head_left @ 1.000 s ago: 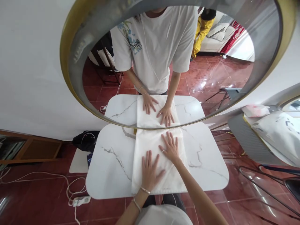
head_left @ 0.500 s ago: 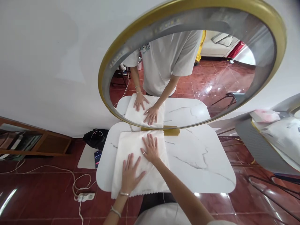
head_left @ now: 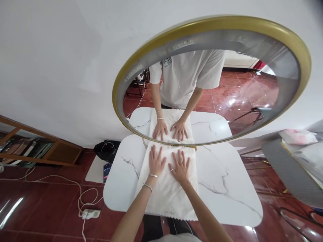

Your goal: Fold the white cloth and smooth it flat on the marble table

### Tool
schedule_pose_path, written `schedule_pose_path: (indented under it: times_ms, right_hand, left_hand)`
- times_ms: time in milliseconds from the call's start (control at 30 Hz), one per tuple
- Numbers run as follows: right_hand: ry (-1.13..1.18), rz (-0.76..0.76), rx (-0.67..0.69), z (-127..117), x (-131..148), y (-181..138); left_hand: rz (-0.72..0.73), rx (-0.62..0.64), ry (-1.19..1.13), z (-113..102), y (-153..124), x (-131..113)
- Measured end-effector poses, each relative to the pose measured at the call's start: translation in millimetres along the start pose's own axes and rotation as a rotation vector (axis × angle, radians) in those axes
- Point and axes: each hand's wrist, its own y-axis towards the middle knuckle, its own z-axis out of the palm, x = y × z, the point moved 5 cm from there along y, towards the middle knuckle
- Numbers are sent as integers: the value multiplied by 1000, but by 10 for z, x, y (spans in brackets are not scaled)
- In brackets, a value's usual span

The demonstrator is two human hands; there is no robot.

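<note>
A white folded cloth (head_left: 168, 198) with scalloped edges lies flat on the white marble-patterned table (head_left: 224, 205). Its near edge reaches the front of the table. My left hand (head_left: 156, 163) rests palm down on the cloth's far left part, fingers spread and pointing away from me. Beside it, my right hand (head_left: 181, 168) presses flat on the far right part, fingers also apart. Neither hand grasps anything. Both hands and the cloth show again in the gold-rimmed oval mirror (head_left: 212, 22) at the table's back.
On the left, a phone (head_left: 107, 171) and a black bag (head_left: 107, 150) rest on a pale surface beyond the table. A power strip (head_left: 91, 213) with cables lies on the red tiled floor. A wooden shelf (head_left: 63, 151) stands left; a grey chair (head_left: 290, 171) carrying bags is right.
The cloth has shifted right across the table and now covers most of the gold mirror base. My left hand has moved forward to the cloth's far part, level with the right hand.
</note>
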Motion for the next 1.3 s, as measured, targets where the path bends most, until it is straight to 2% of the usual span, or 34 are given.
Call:
schedule_pose_path:
  times_ms: [133, 300, 467, 567, 667, 800, 900, 1000, 1133, 1200, 1300]
  right_hand:
    - [-13, -36, -1, 9, 238, 31]
    - [22, -113, 19, 127, 862, 119]
    - [27, -95, 4, 295, 1338, 252]
    - [13, -64, -6, 428, 1483, 483]
    - [10, -11, 26, 582, 1562, 848]
    - [14, 106, 202, 779, 1564, 1310]
    - [-12, 143, 268, 808, 1500, 1438]
    - [-37, 88, 277, 711, 1440, 1295]
    - [-49, -100, 243, 473, 1457, 811]
    - [-47, -142, 246, 391, 1468, 584]
    - [-48, -141, 257, 343, 1456, 445]
  left_hand:
    - [16, 4, 30, -79, -94, 225]
    - [-21, -21, 24, -403, -176, 815]
    - [-60, -20, 47, -620, -167, 1280]
    - [-98, -34, 41, -634, -14, 1440]
    - [-128, -39, 23, -593, 274, 1557]
    - [-172, 1, -2, -507, 721, 1682]
    - [-177, 52, -33, -464, 867, 1729]
    - [-128, 104, -53, -534, 640, 1724]
    - [-24, 184, -14, -772, -76, 1634]
    - [-4, 207, 9, -869, -368, 1576]
    - [-13, 225, 46, -899, -485, 1527]
